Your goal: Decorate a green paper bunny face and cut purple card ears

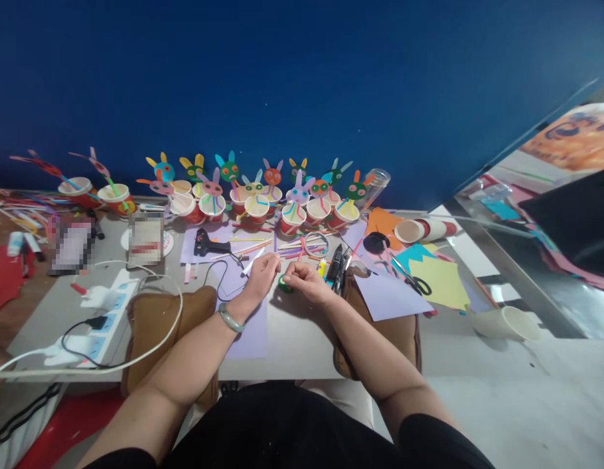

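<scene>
My right hand (307,281) pinches a small green paper piece (284,285) between thumb and fingers, low over the table. Close on its left, my left hand (263,276) is closed with the fingertips together; what they hold, if anything, is too small to make out. A bracelet (232,318) circles the left wrist. Under and beside that hand lies a sheet of lilac paper (250,339). A black hot glue gun (210,245) rests to the left. Several markers (337,267) lie just right of my right hand.
Paper cups (292,223) with colourful paper rabbits line the back along the blue wall (302,85). At left are a power strip (109,326) and cables. Scissors (419,284), yellow paper (438,280) and a tipped cup (509,324) lie at right.
</scene>
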`<state>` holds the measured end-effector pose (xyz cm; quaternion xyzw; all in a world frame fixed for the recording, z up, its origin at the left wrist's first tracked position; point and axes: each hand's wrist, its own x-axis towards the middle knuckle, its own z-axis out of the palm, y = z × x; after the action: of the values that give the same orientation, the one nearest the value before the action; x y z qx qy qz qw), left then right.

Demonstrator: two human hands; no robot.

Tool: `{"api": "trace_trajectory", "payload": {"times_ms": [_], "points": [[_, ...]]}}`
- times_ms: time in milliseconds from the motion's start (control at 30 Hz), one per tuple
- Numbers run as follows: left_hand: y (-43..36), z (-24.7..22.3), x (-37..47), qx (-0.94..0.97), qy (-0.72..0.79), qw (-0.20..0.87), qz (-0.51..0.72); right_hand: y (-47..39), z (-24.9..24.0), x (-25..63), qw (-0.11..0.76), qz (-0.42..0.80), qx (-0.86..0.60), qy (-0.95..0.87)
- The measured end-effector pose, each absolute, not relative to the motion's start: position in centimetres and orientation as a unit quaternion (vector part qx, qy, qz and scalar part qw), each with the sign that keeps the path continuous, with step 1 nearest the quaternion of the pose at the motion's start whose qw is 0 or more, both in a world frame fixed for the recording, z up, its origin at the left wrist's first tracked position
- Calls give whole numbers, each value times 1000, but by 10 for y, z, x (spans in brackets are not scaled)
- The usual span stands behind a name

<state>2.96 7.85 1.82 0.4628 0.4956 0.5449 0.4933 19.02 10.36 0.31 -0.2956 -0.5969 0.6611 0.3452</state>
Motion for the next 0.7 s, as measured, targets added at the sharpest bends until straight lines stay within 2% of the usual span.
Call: {"api": "trace_trajectory", "payload": {"times_ms": [167, 300, 533, 600, 667, 700], "points": [[81, 18, 31, 470, 498, 475, 553, 98, 5, 184, 339, 612, -326, -636], [83, 15, 32, 470, 507, 467, 552, 85, 25, 184, 374, 488, -338, -712], [82, 16, 30, 470, 511, 472, 543, 35, 108, 203, 465, 217, -214, -831], [82, 15, 29, 467, 512, 473, 545, 9, 136, 215, 501, 157, -225, -821], [83, 12, 28, 463, 516, 465, 551, -20, 158, 227, 502, 171, -235, -814], [84, 10, 27, 461, 522, 458, 552, -33, 163, 233, 483, 227, -235, -812]]}}
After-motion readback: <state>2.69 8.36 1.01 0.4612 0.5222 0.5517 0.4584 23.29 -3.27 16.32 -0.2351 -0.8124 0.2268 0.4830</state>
